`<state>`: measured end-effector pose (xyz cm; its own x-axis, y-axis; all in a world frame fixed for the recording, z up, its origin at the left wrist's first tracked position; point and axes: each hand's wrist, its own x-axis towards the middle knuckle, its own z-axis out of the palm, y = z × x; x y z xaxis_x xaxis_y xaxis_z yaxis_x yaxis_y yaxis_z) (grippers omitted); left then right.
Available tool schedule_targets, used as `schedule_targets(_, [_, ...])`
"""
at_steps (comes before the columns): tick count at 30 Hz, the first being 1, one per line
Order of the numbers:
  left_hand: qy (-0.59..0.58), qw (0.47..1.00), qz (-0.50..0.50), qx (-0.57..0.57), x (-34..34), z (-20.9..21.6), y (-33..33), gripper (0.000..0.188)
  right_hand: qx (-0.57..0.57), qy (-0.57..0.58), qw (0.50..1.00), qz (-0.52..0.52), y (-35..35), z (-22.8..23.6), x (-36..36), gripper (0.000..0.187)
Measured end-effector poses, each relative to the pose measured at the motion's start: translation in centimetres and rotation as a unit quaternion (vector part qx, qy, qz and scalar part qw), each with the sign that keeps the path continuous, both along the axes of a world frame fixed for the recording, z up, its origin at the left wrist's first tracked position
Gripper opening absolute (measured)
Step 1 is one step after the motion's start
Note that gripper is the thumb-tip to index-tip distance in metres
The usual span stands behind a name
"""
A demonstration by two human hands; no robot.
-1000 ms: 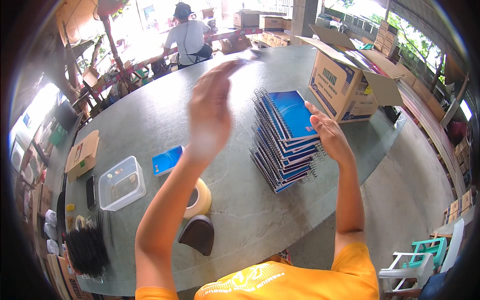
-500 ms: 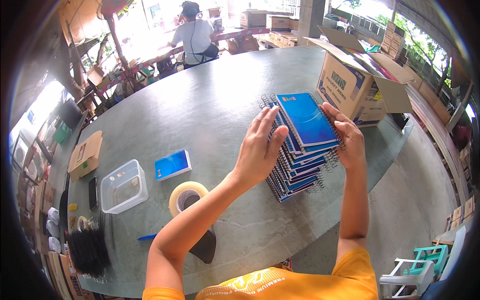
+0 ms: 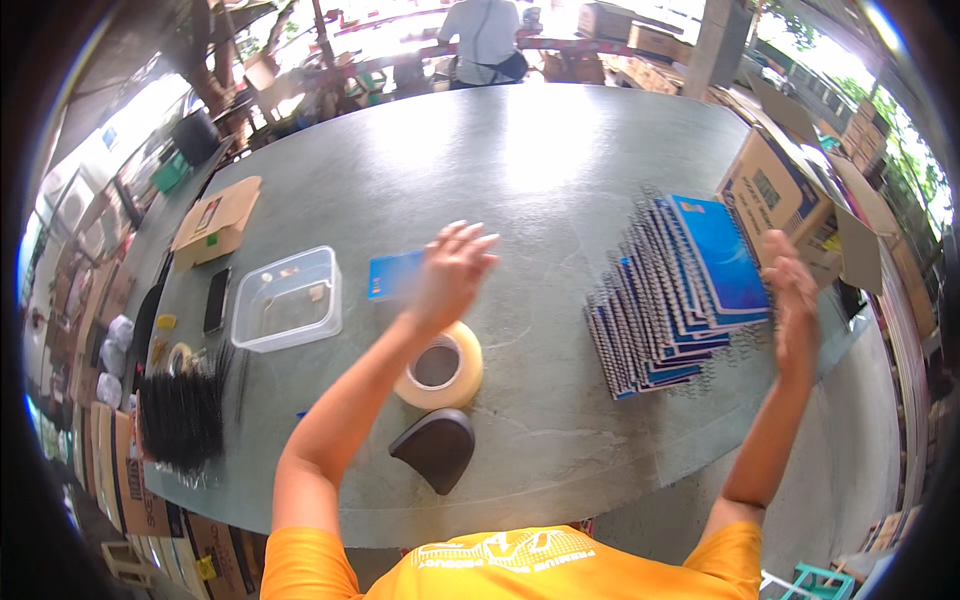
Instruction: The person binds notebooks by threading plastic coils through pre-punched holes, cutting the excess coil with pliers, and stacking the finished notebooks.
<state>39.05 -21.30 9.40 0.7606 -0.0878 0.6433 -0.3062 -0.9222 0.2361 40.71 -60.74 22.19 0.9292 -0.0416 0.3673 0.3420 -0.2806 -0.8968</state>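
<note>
A tall stack of spiral-bound notebooks (image 3: 720, 260) with blue covers stands at the right of the table, its layers fanned unevenly toward the left. My right hand (image 3: 793, 310) is held upright along the stack's right side, fingers extended; whether it touches the stack is hard to tell. My left hand (image 3: 452, 280), slightly blurred, is over the right part of a small blue notebook (image 3: 390, 276), fingers stretched out and nothing in them. Its forearm passes beside a large roll of clear tape (image 3: 468, 372). A dark curved object (image 3: 440, 447) lies below the roll.
At left are a clear plastic tub (image 3: 336, 320) with small bits inside, a phone (image 3: 216, 300), a folded cardboard piece (image 3: 218, 222) and a bundle of black wire coils (image 3: 180, 425). An open carton (image 3: 768, 180) sits behind the stack. Someone in white (image 3: 482, 40) is beyond the table.
My left hand has left the stack and moved left to the small blue notebook. My right hand stays by the stack's right side. The view has shifted, so the table's things appear displaced.
</note>
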Motion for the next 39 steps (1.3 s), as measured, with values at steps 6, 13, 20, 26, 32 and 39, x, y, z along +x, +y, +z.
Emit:
schedule_targets(6, [0.148,0.962,0.158,0.17,-3.5,-8.8,13.5,0.037,-0.16,-0.395,0.899,0.104,2.7,3.6,-8.3,0.044])
schedule_targets(13, [0.157,0.958,0.165,0.172,-7.1,-8.2,13.0,0.027,-0.104,-0.019,0.895,0.433,17.6,-3.7,-5.8,0.026])
schedule_targets(20, [0.167,0.838,-0.038,-0.518,-11.9,-1.9,4.4,0.018,0.145,0.092,0.909,0.38,26.5,-13.7,-1.8,0.023])
schedule_targets(26, [0.246,0.848,0.028,-0.469,-20.5,-1.6,9.7,0.023,-0.19,0.059,0.881,0.429,27.8,-7.4,-4.4,0.024])
schedule_targets(32, [0.01,0.873,0.479,-0.092,-29.1,-7.4,26.3,0.024,-0.387,-0.056,0.816,0.426,29.2,-7.7,-6.7,0.022])
schedule_targets(39, [0.175,0.807,0.564,-0.011,-32.4,-10.3,22.7,0.021,-0.428,-0.004,0.795,0.429,30.7,-6.7,-5.4,0.024])
